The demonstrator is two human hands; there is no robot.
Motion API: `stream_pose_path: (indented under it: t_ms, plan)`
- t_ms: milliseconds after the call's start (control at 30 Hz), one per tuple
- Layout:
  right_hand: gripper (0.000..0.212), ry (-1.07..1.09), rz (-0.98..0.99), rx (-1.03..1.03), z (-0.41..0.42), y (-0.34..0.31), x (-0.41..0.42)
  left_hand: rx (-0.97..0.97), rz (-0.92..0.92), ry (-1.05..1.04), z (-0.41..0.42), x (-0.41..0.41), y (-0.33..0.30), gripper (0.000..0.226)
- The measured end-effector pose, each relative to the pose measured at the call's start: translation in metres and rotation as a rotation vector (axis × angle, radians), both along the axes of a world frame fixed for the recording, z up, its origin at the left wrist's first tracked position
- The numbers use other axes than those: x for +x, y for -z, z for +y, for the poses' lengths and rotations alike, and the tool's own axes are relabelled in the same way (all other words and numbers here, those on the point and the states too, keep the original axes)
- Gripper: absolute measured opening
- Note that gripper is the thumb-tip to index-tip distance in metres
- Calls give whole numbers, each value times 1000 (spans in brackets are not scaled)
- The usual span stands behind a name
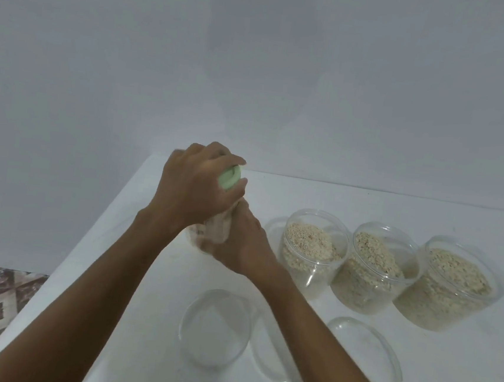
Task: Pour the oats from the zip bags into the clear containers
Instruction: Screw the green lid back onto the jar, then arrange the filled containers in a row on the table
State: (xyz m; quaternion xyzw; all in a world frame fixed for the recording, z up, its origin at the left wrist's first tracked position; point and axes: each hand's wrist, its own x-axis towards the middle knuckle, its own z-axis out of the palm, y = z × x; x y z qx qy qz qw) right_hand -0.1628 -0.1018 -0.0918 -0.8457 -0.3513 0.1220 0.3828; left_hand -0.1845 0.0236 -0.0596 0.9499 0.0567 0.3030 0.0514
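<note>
Left hand [194, 185] raised over far left part of white table [366, 208], fingers curled round pale green lid [230, 177] from above; thumb against lid's near side; right hand [239, 240] just below it, fingers wrapped on blurred clear container [209, 233], contents unclear; two clear lids [216, 327] [364, 352] flat on table nearer camera; to right, row of three open clear containers [313, 249] [375, 273] [447, 289], each holding oats [309, 238], tilted in wide-angle view.
</note>
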Motion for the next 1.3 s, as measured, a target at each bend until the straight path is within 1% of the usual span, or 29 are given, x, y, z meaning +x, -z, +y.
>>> stream_pose_path:
  t_ms: [67,100,167,233,267,300,333,367,400,467,533,600,633,733,800,867,900,967,1033,1067,1133,1200,1233,1267,1300]
  plan:
    - [68,-85,-65,-58,-27,-15,0,112,-71,42,-14,-9,10,35]
    - [65,-106,-118,-67,-40,-22,2,99,-131,70,-26,-17,16,34]
    - [51,-122,-258,-62,-64,-31,6,-34,-258,155,-52,-34,29,31]
    - [47,9,-453,-40,-86,-34,15,-131,-340,227,-70,-51,42,28]
    - [54,89,-548,-53,-94,-32,23,-157,-355,237,-72,-56,47,27]
    - [67,148,-588,-120,-100,-30,28,-174,-319,234,-72,-59,53,27]
    - [83,180,-559,-236,-104,-25,30,-174,-222,226,-72,-63,58,29]
    - [96,192,-501,-345,-105,-21,32,-161,-76,219,-71,-66,61,35]
    - [102,199,-453,-424,-105,-16,32,-140,94,214,-70,-70,63,45]
    - [99,218,-424,-434,-101,-9,32,-82,408,185,-70,-79,65,73]
    - [93,236,-446,-366,-96,-6,31,-25,661,147,-68,-87,67,101]
    - [89,212,-486,-345,-91,-4,27,-5,848,135,-69,-97,69,116]
    - [88,192,-508,-337,-90,-3,26,4,885,135,-71,-100,70,116]
    - [90,89,-536,-245,-87,0,22,-41,869,139,-68,-103,68,102]
    - [97,54,-512,-44,-86,4,19,-147,854,125,-57,-104,57,101]
    - [107,149,-451,219,-86,12,13,-309,785,124,-41,-105,37,104]
    - [115,224,-373,320,-86,18,10,-391,733,133,-35,-107,24,105]
    - [132,336,-177,443,-87,27,2,-546,580,175,-31,-106,0,96]
    - [144,371,-13,521,-86,34,-2,-651,398,202,-41,-96,-14,82]
    - [147,376,66,551,-85,35,-4,-660,330,203,-50,-86,-17,78]
    - [148,386,148,573,-82,36,-7,-564,286,183,-72,-64,-17,79]
    - [141,360,82,504,-82,43,-4,-361,316,131,-92,-41,-6,85]
    - [134,327,27,448,-82,47,0,-261,340,93,-99,-31,1,88]
    - [125,300,-9,392,-83,48,2,-193,365,62,-105,-23,7,89]
    - [124,273,-21,346,-85,49,4,-165,390,45,-109,-18,13,90]
